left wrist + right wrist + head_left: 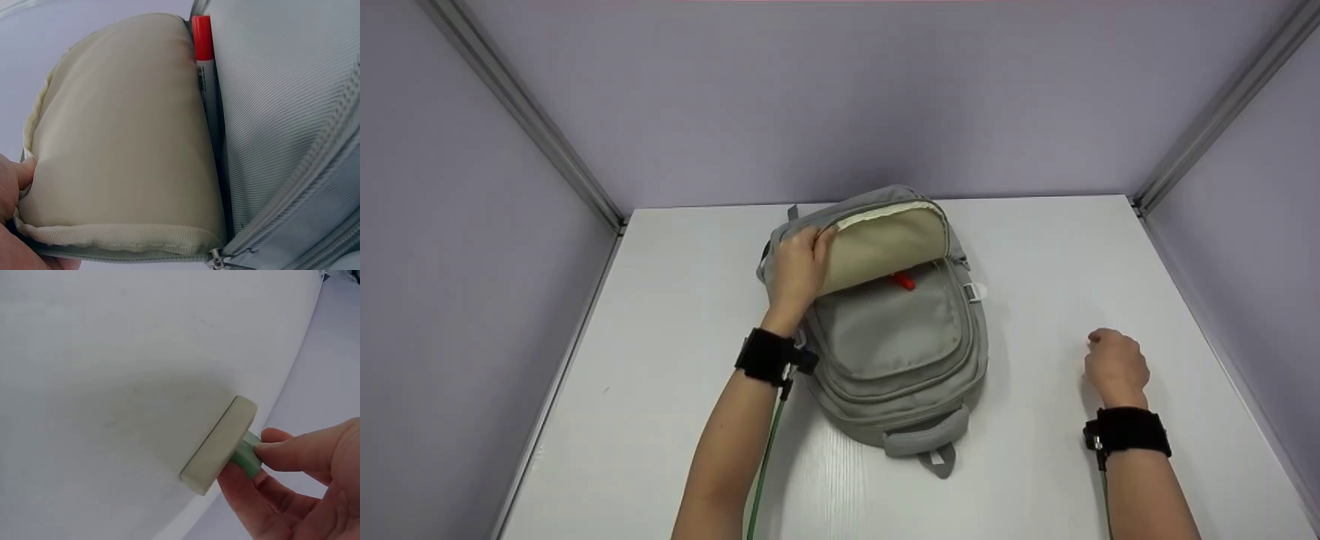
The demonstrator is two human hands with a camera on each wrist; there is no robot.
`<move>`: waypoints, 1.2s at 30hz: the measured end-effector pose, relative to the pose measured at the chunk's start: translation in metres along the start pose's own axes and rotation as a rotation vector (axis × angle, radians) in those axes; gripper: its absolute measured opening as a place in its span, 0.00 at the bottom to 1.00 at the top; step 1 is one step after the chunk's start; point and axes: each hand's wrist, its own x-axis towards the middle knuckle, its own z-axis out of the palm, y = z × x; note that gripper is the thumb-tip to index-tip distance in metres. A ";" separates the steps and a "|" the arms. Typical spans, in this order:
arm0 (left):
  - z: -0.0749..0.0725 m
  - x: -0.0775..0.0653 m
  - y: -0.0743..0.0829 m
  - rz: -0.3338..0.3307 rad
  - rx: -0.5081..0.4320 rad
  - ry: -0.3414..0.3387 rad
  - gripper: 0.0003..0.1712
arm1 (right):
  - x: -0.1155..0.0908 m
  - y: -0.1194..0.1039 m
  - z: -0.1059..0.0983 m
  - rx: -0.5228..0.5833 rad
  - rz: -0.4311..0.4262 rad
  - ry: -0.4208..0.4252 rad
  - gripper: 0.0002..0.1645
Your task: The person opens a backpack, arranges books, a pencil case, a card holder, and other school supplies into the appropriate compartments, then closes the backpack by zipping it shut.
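A grey backpack (889, 322) lies on the white table, its top handle toward me. My left hand (799, 270) pinches the edge of its unzipped front pocket flap (889, 238), folding it back so the beige lining shows. In the left wrist view, a marker (207, 81) with a red cap and white barrel sits in the pocket opening, its lower part hidden. Off to the right of the backpack, my right hand (1116, 367) is above the table. Between its thumb and fingers it holds a whiteboard eraser (220, 445) with a cream base and green handle; the head view hides the eraser.
Pale walls (840, 97) enclose the table (660, 360) at the back and both sides. A zipper pull (216, 258) hangs at the pocket's corner. Each wrist wears a black strap with a cable, and the green cable (763, 465) runs along the left forearm.
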 end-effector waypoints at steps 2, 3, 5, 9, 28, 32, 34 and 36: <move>0.001 0.000 0.000 0.002 0.004 0.008 0.24 | 0.002 -0.003 0.000 0.020 -0.034 0.008 0.22; 0.001 0.000 0.000 0.002 0.007 0.010 0.24 | 0.003 -0.005 0.001 0.032 -0.052 0.005 0.24; 0.001 0.001 0.000 0.005 0.010 0.010 0.24 | 0.005 -0.012 0.002 0.067 -0.086 -0.011 0.27; 0.002 0.001 0.001 0.004 0.006 0.003 0.24 | 0.007 -0.033 0.001 0.155 -0.116 -0.063 0.31; 0.006 0.000 0.004 -0.015 0.010 0.009 0.24 | -0.021 -0.148 0.005 0.402 -0.398 -0.134 0.18; 0.007 0.001 0.004 -0.021 0.010 0.017 0.24 | -0.024 -0.171 0.012 0.461 -0.435 -0.145 0.18; 0.007 0.001 0.004 -0.020 0.008 0.022 0.24 | -0.024 -0.182 0.016 0.511 -0.437 -0.174 0.18; 0.007 0.001 0.004 -0.020 0.008 0.024 0.24 | -0.024 -0.193 0.020 0.561 -0.427 -0.214 0.19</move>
